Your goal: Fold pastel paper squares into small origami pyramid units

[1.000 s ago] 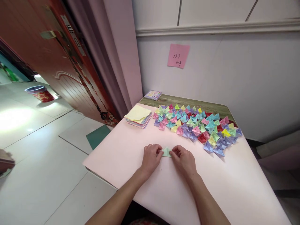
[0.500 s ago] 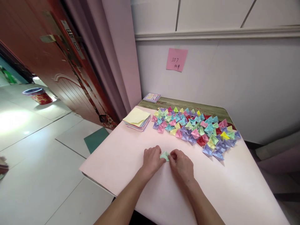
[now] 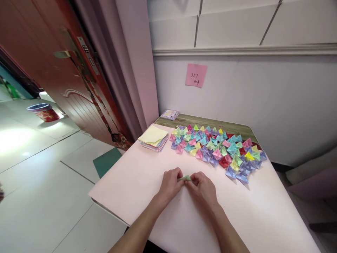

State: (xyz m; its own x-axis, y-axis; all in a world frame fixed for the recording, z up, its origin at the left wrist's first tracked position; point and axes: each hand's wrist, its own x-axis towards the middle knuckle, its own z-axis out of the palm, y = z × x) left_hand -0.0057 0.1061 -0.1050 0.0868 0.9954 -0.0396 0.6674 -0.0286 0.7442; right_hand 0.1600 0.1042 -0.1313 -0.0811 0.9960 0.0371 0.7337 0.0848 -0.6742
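My left hand point(image 3: 170, 183) and my right hand point(image 3: 203, 187) meet over the pink-covered table point(image 3: 147, 175), both pinching a small light-green folded paper piece point(image 3: 184, 178) held between their fingertips. Fingers of each hand are curled closed on it. Beyond the hands lies a spread of several finished folded paper shapes point(image 3: 218, 151) in pink, blue, green, yellow, purple and red. A stack of square coloured paper sheets point(image 3: 153, 137) with a yellow sheet on top sits at the far left of the table.
A small printed packet point(image 3: 170, 114) lies at the table's back edge by the wall. A pink sticky note point(image 3: 196, 75) hangs on the wall. A curtain and red door point(image 3: 65, 70) stand left. A red bin point(image 3: 43, 112) sits on the tiled floor.
My hands have drawn closer together and the green paper piece has been squeezed narrower between them. The view has tilted slightly upward.
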